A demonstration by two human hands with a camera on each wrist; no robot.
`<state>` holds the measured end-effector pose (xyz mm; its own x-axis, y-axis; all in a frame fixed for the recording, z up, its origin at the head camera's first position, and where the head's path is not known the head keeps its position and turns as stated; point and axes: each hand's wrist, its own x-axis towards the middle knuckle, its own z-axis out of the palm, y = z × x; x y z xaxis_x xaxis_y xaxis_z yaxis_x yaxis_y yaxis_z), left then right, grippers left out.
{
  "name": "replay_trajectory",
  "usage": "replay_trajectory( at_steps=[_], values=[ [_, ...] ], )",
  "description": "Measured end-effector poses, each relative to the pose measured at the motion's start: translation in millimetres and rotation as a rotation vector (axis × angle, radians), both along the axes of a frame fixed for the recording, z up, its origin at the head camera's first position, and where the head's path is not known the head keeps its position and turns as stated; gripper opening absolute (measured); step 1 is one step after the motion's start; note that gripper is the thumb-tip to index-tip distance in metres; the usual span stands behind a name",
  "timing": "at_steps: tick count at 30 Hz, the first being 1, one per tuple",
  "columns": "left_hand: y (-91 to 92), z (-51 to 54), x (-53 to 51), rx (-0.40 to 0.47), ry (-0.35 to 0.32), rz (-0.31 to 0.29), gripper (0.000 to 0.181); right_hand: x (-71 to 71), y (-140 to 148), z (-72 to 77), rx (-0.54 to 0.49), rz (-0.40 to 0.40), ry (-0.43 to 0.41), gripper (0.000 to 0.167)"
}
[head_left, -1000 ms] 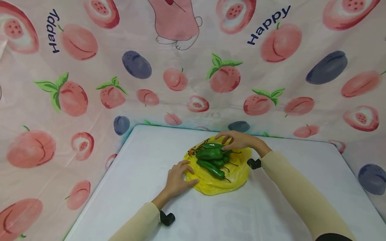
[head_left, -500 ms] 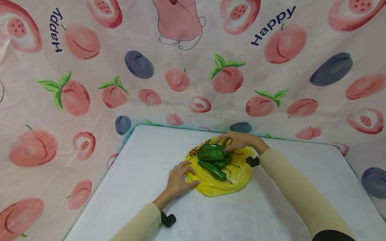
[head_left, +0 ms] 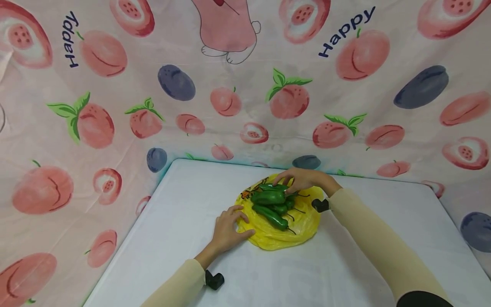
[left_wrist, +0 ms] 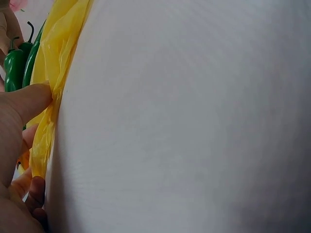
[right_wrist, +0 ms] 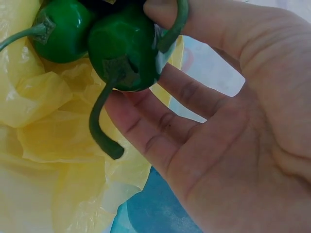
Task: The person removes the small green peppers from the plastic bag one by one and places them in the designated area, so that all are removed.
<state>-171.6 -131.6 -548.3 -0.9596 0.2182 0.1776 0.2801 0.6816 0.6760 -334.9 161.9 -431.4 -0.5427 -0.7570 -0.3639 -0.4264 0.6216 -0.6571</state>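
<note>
Several glossy green peppers lie heaped on a crumpled yellow plastic bag in the head view. My left hand is at the bag's near left edge. In the left wrist view its thumb lies on the yellow plastic and its other fingers curl round the edge lower down. My right hand reaches over the far side of the heap. In the right wrist view it holds a green pepper between thumb and fingers, the curved stem hanging free. Another pepper sits beside it.
The bag lies on a white table near its back edge. Behind and to the left hangs a pink cloth printed with fruit. A black band piece is on the left wrist and another on the right.
Over the last second the head view has shifted slightly. Both hands, the peppers and the bag stay almost as they were.
</note>
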Motion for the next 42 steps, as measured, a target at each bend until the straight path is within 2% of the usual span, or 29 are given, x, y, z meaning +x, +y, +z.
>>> replay_trajectory(
  at_steps=[10, 17, 29, 36, 42],
  values=[
    [0.8, 0.1, -0.4, -0.004, -0.001, -0.003, 0.029, 2.1, 2, 1.3, -0.011, -0.004, -0.001, 0.045],
    [0.9, -0.8, -2.3, -0.014, 0.02, -0.023, 0.029, 0.2, 4, 1.3, 0.008, -0.043, 0.014, 0.045],
    [-0.7, 4.4, -5.5, -0.029, -0.004, -0.059, 0.028, 1.0, 16, 8.4, -0.028, -0.125, 0.092, 0.045],
    [-0.9, 2.5, -6.3, -0.037, 0.019, -0.043, 0.029, 0.7, 24, 11.6, -0.081, -0.109, 0.139, 0.045],
    [-1.4, 1.6, -5.9, -0.038, 0.023, -0.035, 0.029, 7.5, 31, 21.2, -0.085, -0.165, 0.172, 0.044]
  ],
)
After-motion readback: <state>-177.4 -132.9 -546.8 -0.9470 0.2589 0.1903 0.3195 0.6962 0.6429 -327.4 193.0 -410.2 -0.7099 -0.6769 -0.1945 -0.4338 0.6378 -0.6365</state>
